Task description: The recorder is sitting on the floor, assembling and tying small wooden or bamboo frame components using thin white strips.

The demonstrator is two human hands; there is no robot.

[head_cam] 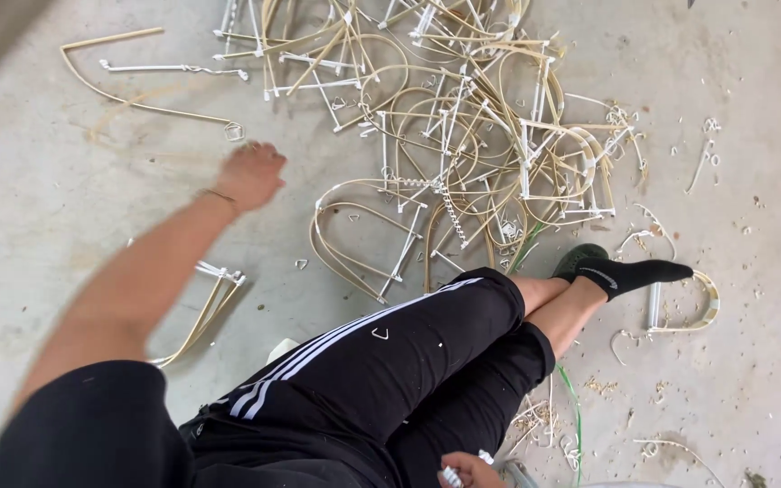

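While left hand (250, 174) stretches far out over concrete floor (38, 199), blurred, fingers curled loosely, empty, nearest bent cane piece (142, 104) and small wire clip (234, 132) just beyond: overreach risk, could knock clip away or tip balance. Right hand (470, 470) low at frame edge, closed on small white piece (451, 476). Tangled frame pile (463, 136) beside legs: snag likely.

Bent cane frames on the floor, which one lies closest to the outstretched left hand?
The lone frame at top left, apart from the big pile, just beyond the left hand.
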